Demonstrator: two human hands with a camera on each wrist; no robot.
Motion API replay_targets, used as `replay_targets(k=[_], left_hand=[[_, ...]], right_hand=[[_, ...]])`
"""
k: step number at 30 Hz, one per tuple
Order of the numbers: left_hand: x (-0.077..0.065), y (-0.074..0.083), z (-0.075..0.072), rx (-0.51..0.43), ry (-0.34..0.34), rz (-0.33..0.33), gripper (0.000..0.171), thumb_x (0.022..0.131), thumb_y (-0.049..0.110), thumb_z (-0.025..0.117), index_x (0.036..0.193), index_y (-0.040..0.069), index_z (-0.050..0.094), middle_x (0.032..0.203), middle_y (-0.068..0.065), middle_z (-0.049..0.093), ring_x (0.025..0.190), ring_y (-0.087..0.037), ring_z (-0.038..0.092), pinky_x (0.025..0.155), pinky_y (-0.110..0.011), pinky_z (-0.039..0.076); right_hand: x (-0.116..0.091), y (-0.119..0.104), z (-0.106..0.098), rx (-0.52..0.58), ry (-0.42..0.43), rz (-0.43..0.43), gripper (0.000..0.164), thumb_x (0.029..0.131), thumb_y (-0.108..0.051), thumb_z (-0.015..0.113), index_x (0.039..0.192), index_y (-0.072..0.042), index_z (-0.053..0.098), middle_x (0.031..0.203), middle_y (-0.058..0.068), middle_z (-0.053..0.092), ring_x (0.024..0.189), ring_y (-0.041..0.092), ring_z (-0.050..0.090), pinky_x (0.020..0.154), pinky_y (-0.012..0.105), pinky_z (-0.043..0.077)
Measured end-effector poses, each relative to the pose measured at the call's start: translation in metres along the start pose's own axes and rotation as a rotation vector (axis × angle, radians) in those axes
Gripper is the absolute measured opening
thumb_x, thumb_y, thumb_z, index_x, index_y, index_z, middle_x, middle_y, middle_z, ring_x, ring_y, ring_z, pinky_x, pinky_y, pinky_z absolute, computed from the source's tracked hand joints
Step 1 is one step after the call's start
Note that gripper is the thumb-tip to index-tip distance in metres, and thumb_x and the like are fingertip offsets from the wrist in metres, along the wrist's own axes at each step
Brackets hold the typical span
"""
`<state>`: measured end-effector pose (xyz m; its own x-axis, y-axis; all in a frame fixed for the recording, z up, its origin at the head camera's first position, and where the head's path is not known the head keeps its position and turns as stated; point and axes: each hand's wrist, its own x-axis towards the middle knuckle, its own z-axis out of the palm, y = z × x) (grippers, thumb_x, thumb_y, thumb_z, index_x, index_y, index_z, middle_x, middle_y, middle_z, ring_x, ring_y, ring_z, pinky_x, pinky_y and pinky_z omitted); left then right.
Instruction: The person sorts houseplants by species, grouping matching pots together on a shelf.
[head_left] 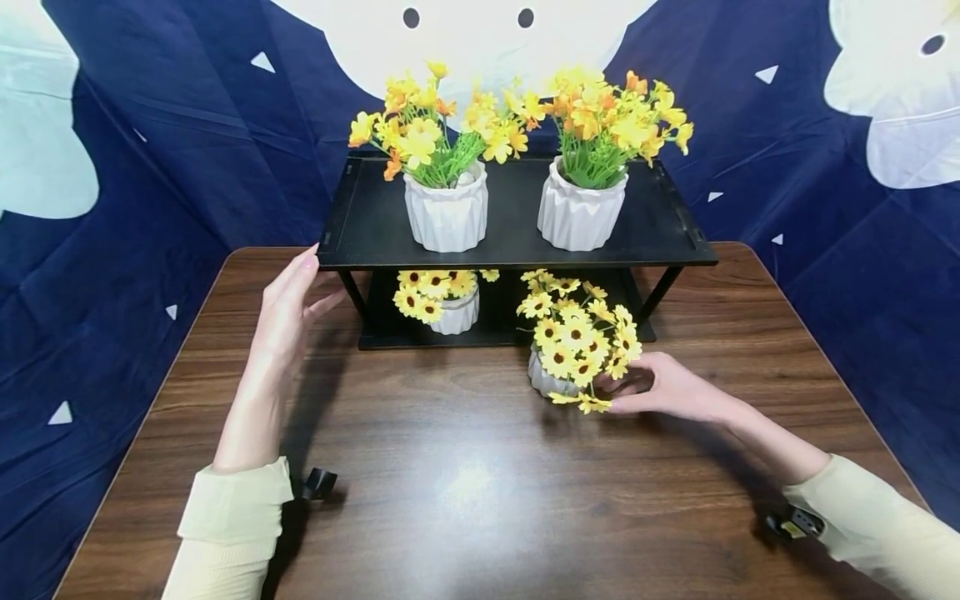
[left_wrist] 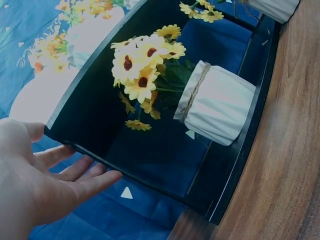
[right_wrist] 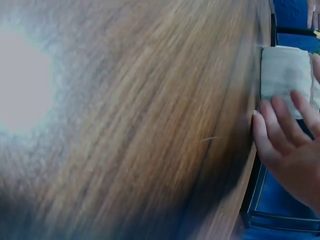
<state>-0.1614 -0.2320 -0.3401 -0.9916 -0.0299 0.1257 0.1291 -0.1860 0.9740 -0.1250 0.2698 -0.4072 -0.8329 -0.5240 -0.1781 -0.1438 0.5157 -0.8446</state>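
Observation:
In the head view my left hand (head_left: 281,321) touches the front left corner of a black two-tier shelf (head_left: 513,217), its fingers nearly straight along the end. The left wrist view shows its fingers (left_wrist: 82,192) beside the frame. My right hand (head_left: 667,387) is at the right side of a white pot (head_left: 547,375) of yellow daisies (head_left: 577,333), at the lower tier's front edge. Its fingers and thumb are apart in a loose curve. In the right wrist view these fingers (right_wrist: 285,127) reach the pot's side; flowers partly hide the contact.
On the top tier stand two white fluted pots, one left (head_left: 447,217) and one right (head_left: 581,212), with yellow-orange flowers. A second daisy pot (head_left: 456,315) is on the lower tier at left. The wooden table (head_left: 420,500) extends in front; a blue patterned cloth (head_left: 180,108) hangs behind.

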Motion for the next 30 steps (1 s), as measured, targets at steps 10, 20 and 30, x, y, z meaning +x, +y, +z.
replay_targets(k=[10, 20, 30], left_hand=[[0.000, 0.000, 0.001, 0.002, 0.004, -0.004, 0.049, 0.107, 0.036, 0.055, 0.150, 0.011, 0.053, 0.136, 0.009, 0.060, 0.120, -0.013, 0.056, 0.094, -0.022, 0.056], [0.000, 0.000, 0.000, 0.008, 0.003, -0.005, 0.050, 0.107, 0.036, 0.055, 0.150, 0.011, 0.053, 0.138, 0.009, 0.059, 0.121, -0.013, 0.056, 0.095, -0.022, 0.056], [0.000, 0.000, 0.000, 0.020, 0.000, -0.008, 0.051, 0.107, 0.037, 0.055, 0.151, 0.012, 0.052, 0.139, 0.009, 0.058, 0.122, -0.013, 0.055, 0.096, -0.022, 0.056]], right_hand=[[0.010, 0.001, -0.002, -0.230, 0.225, 0.071, 0.081, 0.080, -0.036, 0.089, 0.147, -0.012, 0.051, 0.142, 0.014, 0.063, 0.119, 0.026, 0.066, 0.104, 0.045, 0.051], [0.026, -0.006, 0.011, -0.158, 0.177, -0.050, 0.093, 0.082, -0.024, 0.088, 0.157, -0.006, 0.037, 0.156, 0.018, 0.049, 0.142, 0.036, 0.048, 0.117, 0.053, 0.038], [0.032, -0.008, 0.019, -0.099, 0.175, -0.126, 0.090, 0.082, -0.011, 0.086, 0.155, 0.001, 0.034, 0.156, 0.024, 0.045, 0.141, 0.039, 0.048, 0.118, 0.048, 0.039]])
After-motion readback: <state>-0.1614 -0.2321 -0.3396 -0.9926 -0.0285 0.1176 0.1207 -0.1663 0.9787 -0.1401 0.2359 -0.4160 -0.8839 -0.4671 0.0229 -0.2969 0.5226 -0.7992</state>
